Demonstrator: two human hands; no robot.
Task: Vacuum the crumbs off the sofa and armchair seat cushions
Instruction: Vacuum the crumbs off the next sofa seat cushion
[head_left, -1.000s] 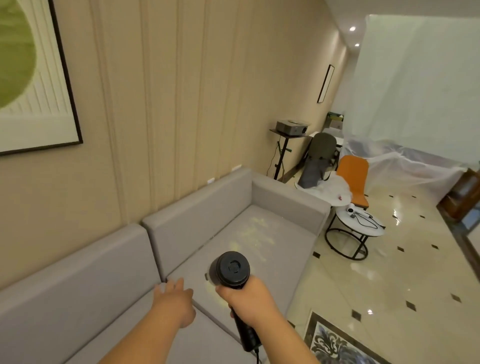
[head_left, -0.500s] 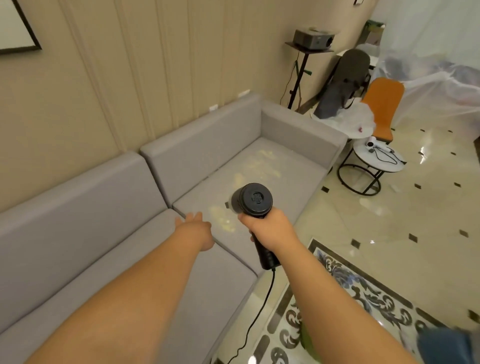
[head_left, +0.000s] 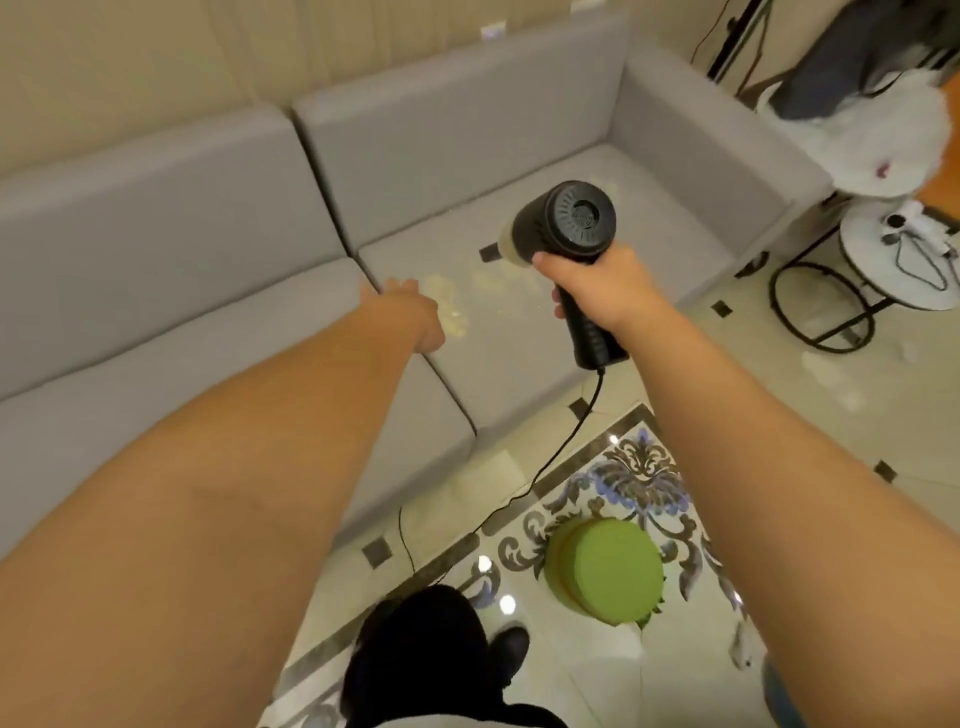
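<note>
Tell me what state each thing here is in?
handheld vacuum: gripped by the handle, held above the cushion.
right hand: shut on the vacuum.
left hand: open, reaching over the cushion.
seat cushion: crumbs on it.
cord: trailing to the floor.

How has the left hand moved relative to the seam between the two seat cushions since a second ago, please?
Yes. The left hand has reached forward across the seam toward the crumbs.
</note>
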